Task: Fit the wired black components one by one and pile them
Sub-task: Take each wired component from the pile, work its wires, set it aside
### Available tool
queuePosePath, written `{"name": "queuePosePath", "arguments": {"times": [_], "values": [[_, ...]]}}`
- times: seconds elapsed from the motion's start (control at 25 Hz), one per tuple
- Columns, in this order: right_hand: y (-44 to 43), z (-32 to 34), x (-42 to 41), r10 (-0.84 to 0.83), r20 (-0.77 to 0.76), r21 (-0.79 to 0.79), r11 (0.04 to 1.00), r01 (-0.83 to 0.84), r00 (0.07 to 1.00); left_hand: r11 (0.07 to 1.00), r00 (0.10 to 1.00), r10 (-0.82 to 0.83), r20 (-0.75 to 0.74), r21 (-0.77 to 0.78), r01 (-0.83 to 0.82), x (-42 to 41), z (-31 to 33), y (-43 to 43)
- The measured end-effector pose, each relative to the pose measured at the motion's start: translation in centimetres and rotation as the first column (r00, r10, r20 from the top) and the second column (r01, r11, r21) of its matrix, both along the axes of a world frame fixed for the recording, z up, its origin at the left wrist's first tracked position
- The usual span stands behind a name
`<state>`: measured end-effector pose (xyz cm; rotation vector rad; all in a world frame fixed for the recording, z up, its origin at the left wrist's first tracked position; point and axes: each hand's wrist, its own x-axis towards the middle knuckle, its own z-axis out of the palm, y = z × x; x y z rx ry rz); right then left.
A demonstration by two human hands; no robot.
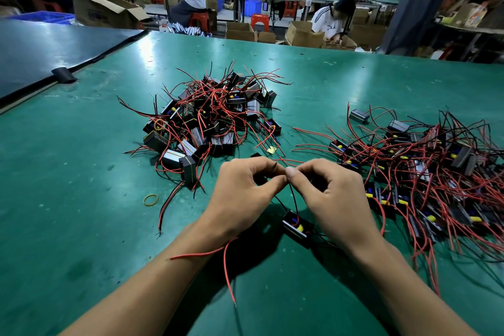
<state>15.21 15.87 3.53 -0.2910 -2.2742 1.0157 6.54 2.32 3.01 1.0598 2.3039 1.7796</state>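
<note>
Over green table (81,199), boxy black component (296,228), yellow-blue inserts (299,228), red-black wires (295,203).

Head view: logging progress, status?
Left hand and right hand pinch the wires. Component below, between wrists. Nothing in the way; pile ahead, pile at right.

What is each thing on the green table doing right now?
left hand: pinches the wires, fingers curled.
right hand: pinches the wires, fingertips meeting the left's.
wires: held up between both hands.
black component: hangs from the wires below the hands.
middle pile: heaped and tangled.
right pile: spread out, tangled.
rubber band: lies flat, loose.
</note>
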Motion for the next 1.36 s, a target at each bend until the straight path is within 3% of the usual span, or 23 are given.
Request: {"name": "queuePosePath", "arguments": {"times": [0.16,0.32,0.44,0.6,0.72,1.0,1.12,1.28,1.36], "values": [[-0.2,0.5,0.0,-0.011,0.072,-0.202,0.979,0.025,0.997,1.000,1.000,-0.012,-0.011,0.002,0.013,0.2,0.2,0.0],[0.2,0.2,-0.2,-0.014,0.184,-0.272,0.960,0.065,0.983,0.999,0.998,-0.021,-0.060,-0.025,0.020,0.5,0.2,0.1],[0.8,0.3,-0.1,0.070,0.139,-0.303,0.953,-0.025,0.988,1.000,1.000,-0.024,-0.005,-0.007,0.024,0.1,0.1,0.0],[1.9,0.6,0.5,0.241,0.095,-0.163,0.961,-0.224,0.966,0.998,0.990,-0.060,0.131,0.006,0.059,-0.3,0.1,-0.1],[2.4,0.4,0.6,0.229,0.075,-0.031,0.973,-0.227,0.971,0.995,0.980,-0.101,0.171,0.006,0.101,-0.3,0.2,-0.2],[1.9,0.5,0.6,0.183,0.082,0.002,0.983,-0.184,0.980,0.991,0.970,-0.132,0.205,0.019,0.131,-0.4,0.3,-0.3],[1.7,0.6,0.3,0.199,0.161,-0.154,0.973,-0.174,0.967,0.991,0.978,-0.132,0.164,0.028,0.129,-0.3,0.3,-0.3],[1.6,1.2,0.0,0.316,0.228,-0.553,0.821,-0.145,0.921,0.990,0.981,-0.143,0.128,0.005,0.144,-0.2,0.4,-0.3],[1.9,1.2,0.1,0.338,0.212,-0.588,0.794,-0.157,0.917,0.992,0.982,-0.123,0.143,0.002,0.124,-0.2,0.4,-0.3]]}}
